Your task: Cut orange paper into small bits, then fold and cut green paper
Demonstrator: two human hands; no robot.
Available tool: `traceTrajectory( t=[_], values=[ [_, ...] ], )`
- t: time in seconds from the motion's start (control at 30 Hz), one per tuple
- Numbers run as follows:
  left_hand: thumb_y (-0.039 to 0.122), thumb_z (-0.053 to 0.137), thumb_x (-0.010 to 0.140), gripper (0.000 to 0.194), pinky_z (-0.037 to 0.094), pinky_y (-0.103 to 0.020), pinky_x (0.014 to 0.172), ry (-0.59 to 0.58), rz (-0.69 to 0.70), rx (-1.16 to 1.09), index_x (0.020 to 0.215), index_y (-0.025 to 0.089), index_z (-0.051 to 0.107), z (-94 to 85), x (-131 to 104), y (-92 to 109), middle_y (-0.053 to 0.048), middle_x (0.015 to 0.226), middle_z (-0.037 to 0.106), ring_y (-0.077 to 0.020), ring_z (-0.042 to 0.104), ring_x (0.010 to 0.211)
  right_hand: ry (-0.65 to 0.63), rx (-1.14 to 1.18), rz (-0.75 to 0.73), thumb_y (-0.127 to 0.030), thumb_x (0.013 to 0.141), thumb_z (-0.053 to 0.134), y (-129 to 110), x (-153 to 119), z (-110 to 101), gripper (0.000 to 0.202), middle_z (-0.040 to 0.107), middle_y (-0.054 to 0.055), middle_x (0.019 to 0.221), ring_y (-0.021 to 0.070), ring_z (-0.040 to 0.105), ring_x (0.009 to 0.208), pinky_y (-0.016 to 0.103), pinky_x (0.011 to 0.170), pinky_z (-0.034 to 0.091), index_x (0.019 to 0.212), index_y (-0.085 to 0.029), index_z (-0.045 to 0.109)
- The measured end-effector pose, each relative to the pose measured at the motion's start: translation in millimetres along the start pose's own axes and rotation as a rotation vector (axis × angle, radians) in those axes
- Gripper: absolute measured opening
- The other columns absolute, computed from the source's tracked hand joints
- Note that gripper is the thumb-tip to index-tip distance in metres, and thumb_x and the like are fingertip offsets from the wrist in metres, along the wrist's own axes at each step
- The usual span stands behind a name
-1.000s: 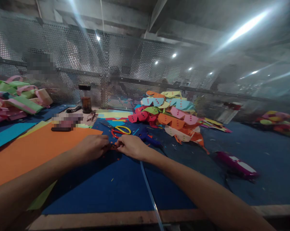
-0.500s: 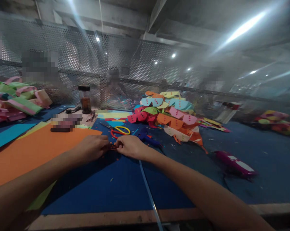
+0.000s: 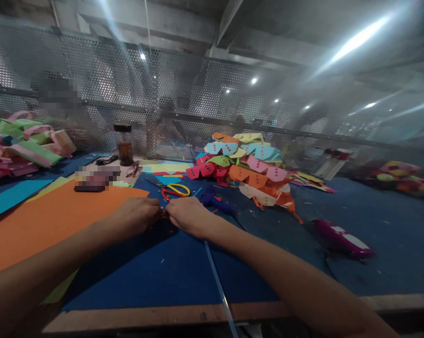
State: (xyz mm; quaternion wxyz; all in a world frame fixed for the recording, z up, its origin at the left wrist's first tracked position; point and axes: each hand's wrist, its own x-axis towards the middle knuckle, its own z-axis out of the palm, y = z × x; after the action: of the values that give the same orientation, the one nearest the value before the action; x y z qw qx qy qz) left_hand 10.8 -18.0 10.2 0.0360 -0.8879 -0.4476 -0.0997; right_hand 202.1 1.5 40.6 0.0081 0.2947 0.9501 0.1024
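Note:
My left hand (image 3: pixel 139 215) and my right hand (image 3: pixel 188 216) rest close together over the blue table covering (image 3: pixel 169 281). Both have curled, closed fingers, and whatever lies between them is hidden. Small orange and red paper bits are scattered around the fingertips. Just beyond the right hand lie scissors (image 3: pixel 177 189) with yellow and red handles. A dark blue glue gun (image 3: pixel 216 202) is to the right of them. Under my left forearm spreads a large orange paper sheet (image 3: pixel 71 216).
Colourful folded paper pieces with dots (image 3: pixel 249 171) are heaped behind the glue gun. Elsewhere are a purple device (image 3: pixel 342 239), a lidded jar (image 3: pixel 125 148), a phone (image 3: pixel 95 180), pink and green paper pieces (image 3: pixel 32 148) and a clear strip (image 3: pixel 217 281) crossing the front edge.
My right hand has shifted slightly left and turned, its knuckles now covering more of the fingertips. The left hand stays almost where it was.

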Motion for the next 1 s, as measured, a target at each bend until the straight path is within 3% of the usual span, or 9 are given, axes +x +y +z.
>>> traceTrajectory(
  t=[0.37,0.57,0.73,0.87,1.0],
  values=[
    [0.008,0.046,0.084,0.022,0.035,-0.026,0.054,-0.013,-0.009,0.069,0.073,0.017,0.064,-2.8,0.9,5.7,-0.005,0.076,0.065,-0.017,0.059,0.065,0.022,0.059,-0.02,-0.017,0.088,0.052,5.3,5.5,11.9,0.018,0.069,0.015,0.103,0.0272,0.066,0.093,0.031,0.07,0.048,0.098,-0.011,0.065],
    [0.013,0.045,0.087,0.023,0.038,-0.026,0.055,0.001,0.001,0.073,0.076,0.017,0.065,-1.6,0.5,4.0,-0.006,0.08,0.067,-0.0175,0.062,0.068,0.038,0.215,0.042,-0.015,0.087,0.053,6.3,4.3,15.2,0.016,0.067,0.016,0.105,0.0274,0.063,0.098,0.032,0.077,0.045,0.098,-0.013,0.064],
    [0.018,0.049,0.089,0.02,0.042,-0.026,0.059,0.019,-0.004,0.034,0.082,0.018,0.068,0.2,-0.6,-0.5,-0.006,0.085,0.069,-0.0183,0.064,0.073,0.104,0.559,0.159,-0.017,0.088,0.055,15.0,3.7,14.8,0.01,0.068,0.011,0.103,0.0242,0.061,0.101,0.034,0.086,0.043,0.092,-0.016,0.064],
    [0.027,0.052,0.091,0.021,0.043,-0.025,0.061,0.056,-0.06,-0.122,0.083,0.021,0.07,4.1,-0.5,-9.6,-0.003,0.08,0.069,-0.0164,0.063,0.07,0.085,0.87,0.257,-0.02,0.092,0.048,21.5,6.0,11.2,0.014,0.069,0.005,0.086,0.0159,0.066,0.078,0.026,0.068,0.05,0.093,-0.016,0.062],
    [0.026,0.058,0.086,0.015,0.043,-0.025,0.061,0.071,-0.105,-0.236,0.084,0.023,0.072,8.9,0.8,-18.5,-0.001,0.077,0.07,-0.0157,0.062,0.067,0.057,1.473,0.43,-0.015,0.088,0.053,23.9,4.1,8.5,0.009,0.065,0.002,0.077,0.0113,0.064,0.068,0.025,0.066,0.053,0.087,-0.016,0.062]
  ],
)
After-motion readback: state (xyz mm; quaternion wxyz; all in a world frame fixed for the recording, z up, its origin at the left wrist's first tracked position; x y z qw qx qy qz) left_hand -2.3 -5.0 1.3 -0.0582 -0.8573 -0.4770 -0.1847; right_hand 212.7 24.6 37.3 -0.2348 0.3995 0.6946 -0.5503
